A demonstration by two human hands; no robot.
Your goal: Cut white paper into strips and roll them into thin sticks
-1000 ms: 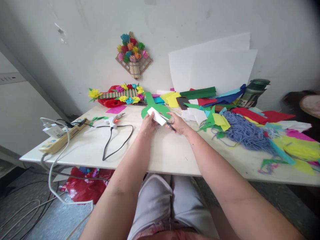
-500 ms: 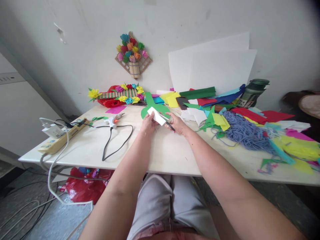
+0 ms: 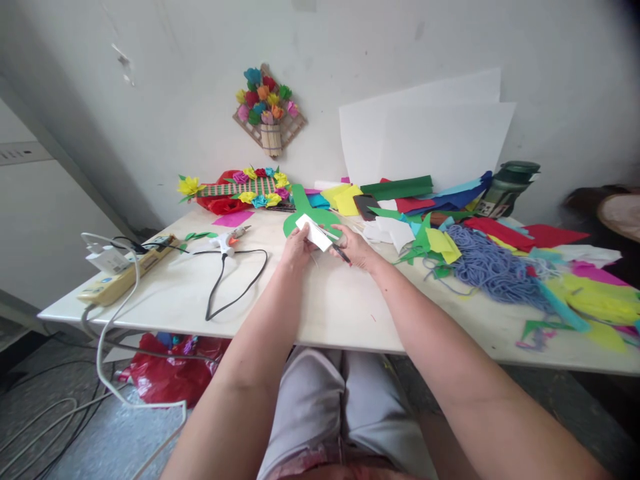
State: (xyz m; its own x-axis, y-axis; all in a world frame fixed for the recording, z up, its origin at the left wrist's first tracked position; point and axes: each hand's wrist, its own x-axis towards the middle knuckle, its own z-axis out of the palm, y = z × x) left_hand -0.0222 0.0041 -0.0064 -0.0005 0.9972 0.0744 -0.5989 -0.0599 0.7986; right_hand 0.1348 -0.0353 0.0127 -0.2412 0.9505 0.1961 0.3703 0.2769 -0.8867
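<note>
Head view: no writing on white paper (image 3: pixel 313 231).

Bare table (image 3: pixel 320 303) near edge, free w/ room; glue gun cord (image 3: pixel 227 290) blocks left, yarn pile (image 3: pixel 493 267) right.

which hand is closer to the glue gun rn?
Left. The left hand, holding white paper, sits just right of the glue gun on the table; the right hand, gripping scissors, is farther right beyond it.
</note>
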